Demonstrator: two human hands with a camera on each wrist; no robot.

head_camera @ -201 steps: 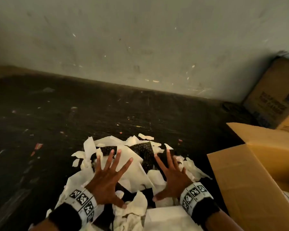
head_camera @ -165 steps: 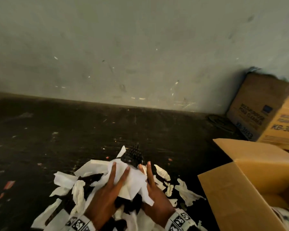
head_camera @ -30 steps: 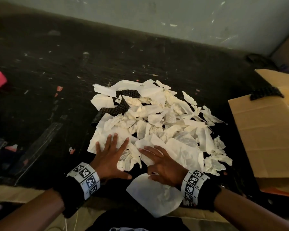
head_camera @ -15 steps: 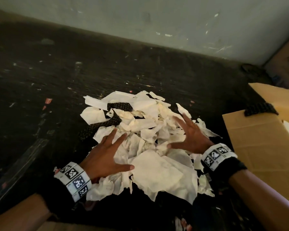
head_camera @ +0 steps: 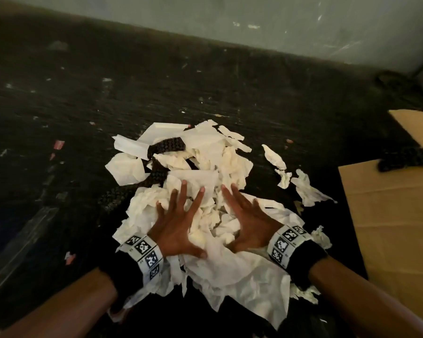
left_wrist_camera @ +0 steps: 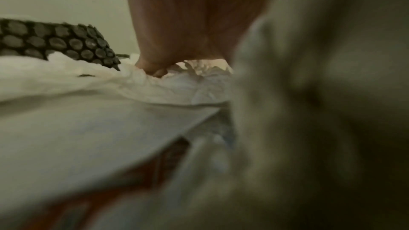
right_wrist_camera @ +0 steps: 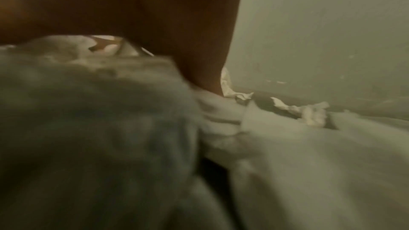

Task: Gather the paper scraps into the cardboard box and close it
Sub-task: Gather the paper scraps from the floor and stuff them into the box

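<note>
While both palms lie flat on the heap, the left hand [head_camera: 178, 225] spreads its straight fingers across the near middle of the paper scraps [head_camera: 200, 167], and the right hand [head_camera: 248, 224] does the same just beside it, at about three o'clock from the left one. Neither hand grips anything; the fingers are splayed and pressed onto the crumpled white paper, the two thumbs pointing inward toward each other with a small ridge of scraps between them. Each wrist wears a black band with a white strip of printed square markers [head_camera: 145, 252].

The scraps form one loose mound on the dark floor [head_camera: 83, 98], with a large torn sheet [head_camera: 249, 286] trailing toward six o'clock, below the wrists. A few stray pieces [head_camera: 303, 186] lie apart at roughly three o'clock from the mound, between it and the cardboard box [head_camera: 391, 215]. The box stands at the right edge of the head view, its flap open and its brown side facing the heap (its inside cannot be seen from here).

Strips of black bubble wrap [head_camera: 166, 146] poke out of the pile at eleven o'clock, and another dark piece [head_camera: 408, 161] rests on the box's top edge. From the left wrist view the same bubble wrap [left_wrist_camera: 66, 41] shows beside the left hand [left_wrist_camera: 188, 24]; the right wrist view is mostly blurred paper under the right hand [right_wrist_camera: 155, 15]. A pale wall [head_camera: 279, 20] runs along twelve o'clock.
</note>
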